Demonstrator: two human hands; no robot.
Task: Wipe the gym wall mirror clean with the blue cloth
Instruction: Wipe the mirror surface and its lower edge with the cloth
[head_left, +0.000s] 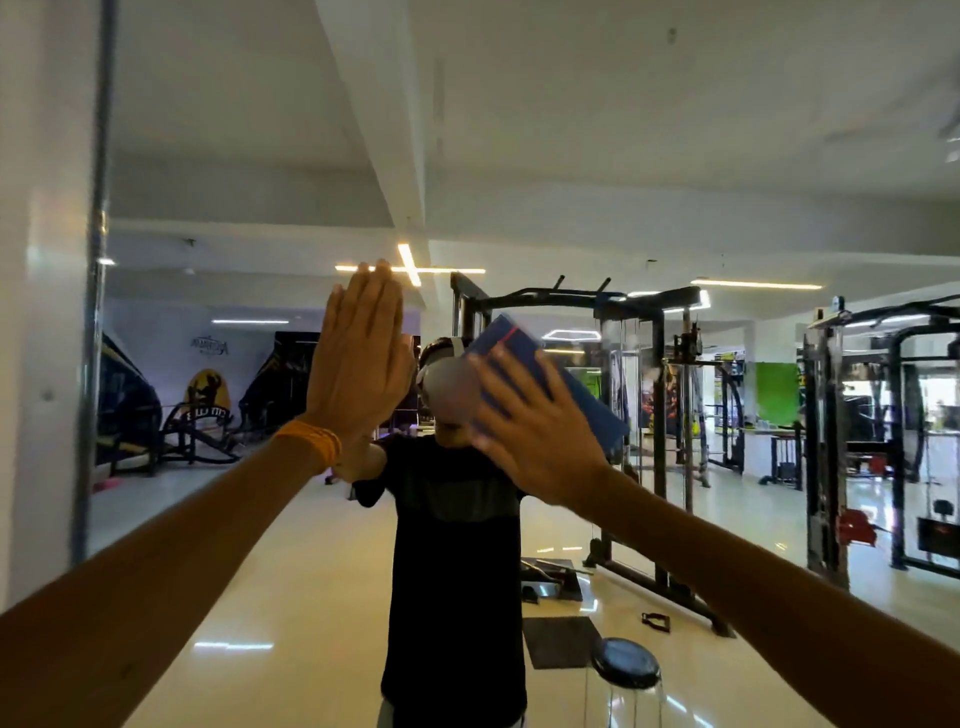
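Observation:
The wall mirror (571, 156) fills most of the view and reflects the gym and a person in a black shirt. My left hand (358, 364) lies flat against the glass, fingers straight and pointing up, with an orange band at the wrist. My right hand (535, 431) presses the folded blue cloth (524, 353) against the mirror with spread straight fingers, slightly blurred. The cloth sticks out above and to the right of that hand.
The mirror's left edge meets a white wall (41, 312) along a grey frame strip (96, 312). A stool with a dark round seat (626, 670) stands low right of centre. Gym racks (660, 415) and a shiny floor appear in the reflection.

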